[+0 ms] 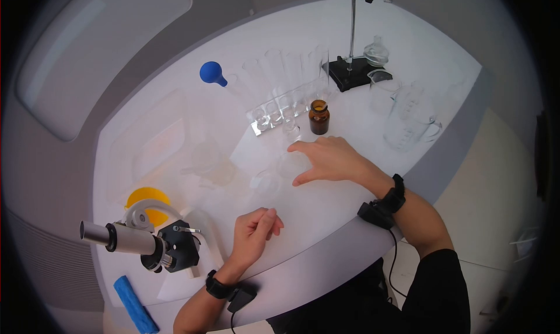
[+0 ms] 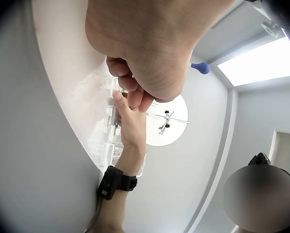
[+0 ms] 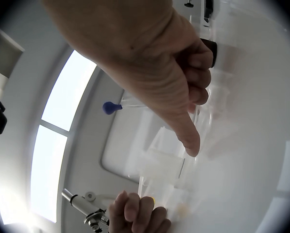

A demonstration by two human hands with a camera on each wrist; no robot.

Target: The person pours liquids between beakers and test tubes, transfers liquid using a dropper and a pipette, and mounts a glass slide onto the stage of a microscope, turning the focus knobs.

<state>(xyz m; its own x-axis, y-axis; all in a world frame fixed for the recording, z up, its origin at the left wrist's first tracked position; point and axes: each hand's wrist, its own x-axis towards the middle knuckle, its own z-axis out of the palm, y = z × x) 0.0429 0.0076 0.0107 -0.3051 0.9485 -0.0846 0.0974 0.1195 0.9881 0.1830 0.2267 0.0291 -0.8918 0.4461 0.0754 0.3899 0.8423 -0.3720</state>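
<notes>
My right hand is spread around a clear round petri dish, the thumb on its near side and the index finger on its far side. Beside it, to the left, lies another clear round dish. In the right wrist view, the thumb points down along the dish's edge, which is faint against the white table. My left hand is near the table's front edge, fingers loosely curled, holding nothing. A brown glass bottle, uncapped, stands just beyond the right hand.
Behind the dishes, a clear rack holds several test tubes. A blue rubber bulb lies further back. Glass beakers and a black-based stand are at right. At left are a microscope, yellow container and blue cloth.
</notes>
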